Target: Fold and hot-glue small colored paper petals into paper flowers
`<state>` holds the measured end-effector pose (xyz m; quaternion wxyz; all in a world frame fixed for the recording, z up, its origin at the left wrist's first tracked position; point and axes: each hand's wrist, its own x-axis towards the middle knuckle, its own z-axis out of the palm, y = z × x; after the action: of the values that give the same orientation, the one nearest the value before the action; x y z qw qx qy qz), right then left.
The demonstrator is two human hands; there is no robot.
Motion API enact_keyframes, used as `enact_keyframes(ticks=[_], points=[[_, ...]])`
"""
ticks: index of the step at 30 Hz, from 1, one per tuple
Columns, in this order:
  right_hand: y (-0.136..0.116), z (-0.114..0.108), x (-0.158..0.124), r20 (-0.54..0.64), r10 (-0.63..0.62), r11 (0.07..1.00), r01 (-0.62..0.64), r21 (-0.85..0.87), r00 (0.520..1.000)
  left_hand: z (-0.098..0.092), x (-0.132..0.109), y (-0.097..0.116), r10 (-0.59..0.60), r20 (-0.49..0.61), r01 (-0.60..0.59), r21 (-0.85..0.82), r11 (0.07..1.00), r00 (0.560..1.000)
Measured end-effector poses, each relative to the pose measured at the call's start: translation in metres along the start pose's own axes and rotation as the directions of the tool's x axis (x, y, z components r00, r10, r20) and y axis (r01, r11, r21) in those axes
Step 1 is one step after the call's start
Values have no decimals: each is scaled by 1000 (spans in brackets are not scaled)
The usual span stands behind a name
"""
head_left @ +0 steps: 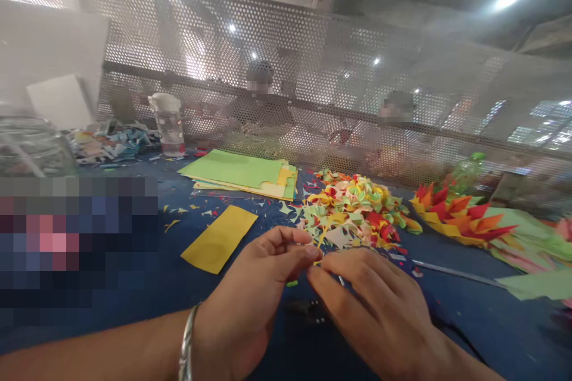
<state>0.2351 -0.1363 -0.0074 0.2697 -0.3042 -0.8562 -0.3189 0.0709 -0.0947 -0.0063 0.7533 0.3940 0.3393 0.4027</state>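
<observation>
My left hand (245, 286), with a silver bangle (185, 342) at the wrist, has its thumb and forefinger pinched together. Against them press the fingertips of my right hand (379, 297). Between the two hands shows a narrow bit of yellow paper (319, 261), mostly covered by fingers. A thin whitish sliver shows under my right fingers; what it is I cannot tell. Just beyond my fingertips spreads a heap of small cut paper pieces (353, 208) in green, yellow, red and orange. To the left of my left hand lies a yellow paper rectangle (218, 238).
A stack of coloured sheets (232, 169), green on top, lies on the blue tabletop (156, 315). A lidded bottle (167, 125) stands behind. Rightward are folded red and orange papers (465, 214), a metal ruler (460, 272) and a green-capped bottle (469, 172). A perforated screen (304, 59) separates two people.
</observation>
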Motion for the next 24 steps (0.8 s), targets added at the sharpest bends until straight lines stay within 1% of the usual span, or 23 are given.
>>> enact_keyframes(ticks=[2,5,12,16,20,24], points=[[1,1,-1,-23,-25,1000,25,-5,999,0,-1,1,7,-22,-7,2,1000,1000],[2,2,-1,-24,-33,999,33,-6,999,1,-3,2,2,-20,-2,-11,1000,1000],[1,5,-1,-22,-16,998,18,58,1000,-4,-3,-3,-60,1,60,-57,997,998],[4,8,-9,-24,-3,994,6,109,1000,-8,0,-6,-58,10,59,-55,997,998],[4,13,-18,-6,10,991,-9,136,1000,-9,1,-6,-57,6,57,-59,997,998],[0,16,-19,4,58,980,-58,192,998,-8,4,-5,-5,-24,5,-18,1000,1000]])
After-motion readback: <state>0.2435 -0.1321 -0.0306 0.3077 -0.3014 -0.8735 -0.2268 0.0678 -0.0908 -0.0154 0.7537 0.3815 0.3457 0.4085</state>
